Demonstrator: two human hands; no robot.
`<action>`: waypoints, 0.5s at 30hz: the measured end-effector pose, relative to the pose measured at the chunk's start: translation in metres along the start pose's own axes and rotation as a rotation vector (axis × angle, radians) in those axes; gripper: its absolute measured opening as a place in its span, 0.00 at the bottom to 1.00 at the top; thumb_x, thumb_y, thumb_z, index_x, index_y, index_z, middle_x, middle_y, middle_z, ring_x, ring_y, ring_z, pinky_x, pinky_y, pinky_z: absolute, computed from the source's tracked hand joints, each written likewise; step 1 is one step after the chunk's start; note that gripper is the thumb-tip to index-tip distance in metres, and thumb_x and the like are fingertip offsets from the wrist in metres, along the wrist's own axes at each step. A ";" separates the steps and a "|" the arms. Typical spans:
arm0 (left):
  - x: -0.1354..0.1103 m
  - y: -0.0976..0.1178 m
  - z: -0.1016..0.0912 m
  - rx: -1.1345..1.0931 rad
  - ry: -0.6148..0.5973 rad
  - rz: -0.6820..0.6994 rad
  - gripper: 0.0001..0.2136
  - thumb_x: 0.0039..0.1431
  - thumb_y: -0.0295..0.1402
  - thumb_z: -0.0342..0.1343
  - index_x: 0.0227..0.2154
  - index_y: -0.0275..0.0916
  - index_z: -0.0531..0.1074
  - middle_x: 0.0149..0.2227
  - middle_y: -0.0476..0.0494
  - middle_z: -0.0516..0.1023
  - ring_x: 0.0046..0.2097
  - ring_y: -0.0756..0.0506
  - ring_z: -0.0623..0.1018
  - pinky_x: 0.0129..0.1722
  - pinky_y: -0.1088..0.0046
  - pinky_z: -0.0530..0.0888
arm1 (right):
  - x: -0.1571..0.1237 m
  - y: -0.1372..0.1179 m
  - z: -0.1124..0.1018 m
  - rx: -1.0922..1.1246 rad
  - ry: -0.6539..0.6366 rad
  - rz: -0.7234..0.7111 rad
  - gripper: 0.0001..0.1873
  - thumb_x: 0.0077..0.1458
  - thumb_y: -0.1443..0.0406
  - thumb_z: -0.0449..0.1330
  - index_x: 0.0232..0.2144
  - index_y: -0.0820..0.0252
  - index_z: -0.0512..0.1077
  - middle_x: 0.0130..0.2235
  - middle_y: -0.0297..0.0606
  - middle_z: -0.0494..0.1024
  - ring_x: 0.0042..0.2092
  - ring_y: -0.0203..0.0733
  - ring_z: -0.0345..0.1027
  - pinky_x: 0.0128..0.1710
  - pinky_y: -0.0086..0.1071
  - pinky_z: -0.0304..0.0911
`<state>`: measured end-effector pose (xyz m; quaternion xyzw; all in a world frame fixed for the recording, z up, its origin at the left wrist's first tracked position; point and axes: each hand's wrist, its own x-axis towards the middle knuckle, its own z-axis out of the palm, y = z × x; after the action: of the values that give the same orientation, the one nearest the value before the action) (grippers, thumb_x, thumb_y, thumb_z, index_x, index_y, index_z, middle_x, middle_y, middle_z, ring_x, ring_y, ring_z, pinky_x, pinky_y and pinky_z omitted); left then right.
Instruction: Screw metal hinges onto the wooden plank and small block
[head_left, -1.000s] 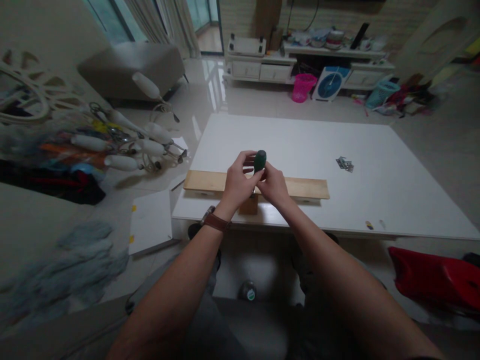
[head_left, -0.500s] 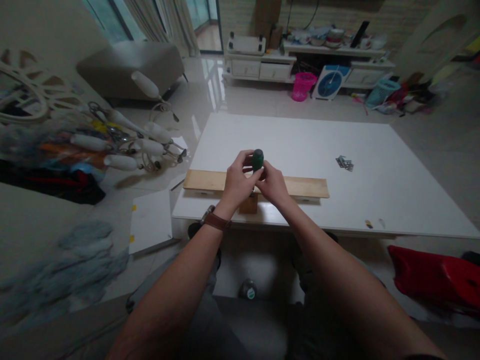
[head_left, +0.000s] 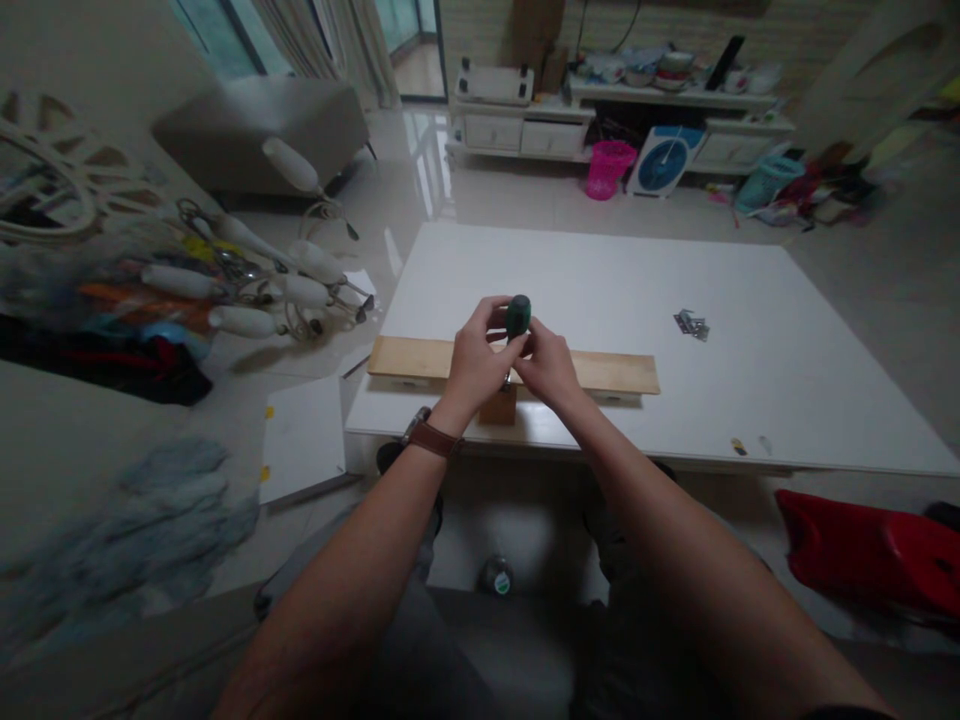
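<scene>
A dark green screwdriver handle stands upright over a long wooden plank near the front edge of a white table. My left hand curls its fingers round the handle from the left. My right hand grips the same handle lower down from the right, fingers closed. A small wooden block sits under the plank just below my hands. The screwdriver's shaft and tip are hidden behind my fingers.
A small pile of metal fittings lies on the table at the right. A white chandelier with lamp arms and a white sheet lie on the floor at left. A red object sits at lower right.
The green handle has tilted slightly and both hands have shifted their fingers a little round it. The plank and block have stayed in place.
</scene>
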<state>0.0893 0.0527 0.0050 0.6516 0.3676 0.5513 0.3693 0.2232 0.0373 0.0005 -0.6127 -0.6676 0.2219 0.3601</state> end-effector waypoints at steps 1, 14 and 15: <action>0.000 0.000 0.000 -0.003 0.001 0.002 0.21 0.58 0.20 0.63 0.52 0.44 0.72 0.49 0.45 0.83 0.52 0.44 0.84 0.52 0.64 0.84 | 0.000 0.000 0.000 0.004 -0.001 0.000 0.18 0.57 0.70 0.59 0.50 0.54 0.75 0.37 0.40 0.85 0.42 0.51 0.80 0.44 0.39 0.66; 0.000 -0.001 0.000 -0.027 0.009 -0.013 0.20 0.57 0.21 0.64 0.52 0.43 0.72 0.50 0.44 0.83 0.52 0.44 0.84 0.52 0.63 0.84 | 0.000 -0.002 -0.002 -0.009 0.003 0.011 0.13 0.57 0.70 0.61 0.45 0.54 0.75 0.35 0.39 0.84 0.40 0.49 0.78 0.42 0.38 0.65; 0.000 -0.001 0.000 -0.026 0.011 -0.015 0.20 0.57 0.21 0.64 0.52 0.43 0.72 0.50 0.44 0.83 0.52 0.44 0.84 0.52 0.63 0.84 | 0.000 -0.002 -0.001 -0.005 0.004 0.012 0.12 0.57 0.70 0.62 0.44 0.54 0.75 0.35 0.38 0.84 0.39 0.49 0.78 0.41 0.38 0.65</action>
<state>0.0892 0.0535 0.0042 0.6409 0.3674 0.5570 0.3795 0.2230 0.0367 0.0026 -0.6182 -0.6638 0.2210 0.3584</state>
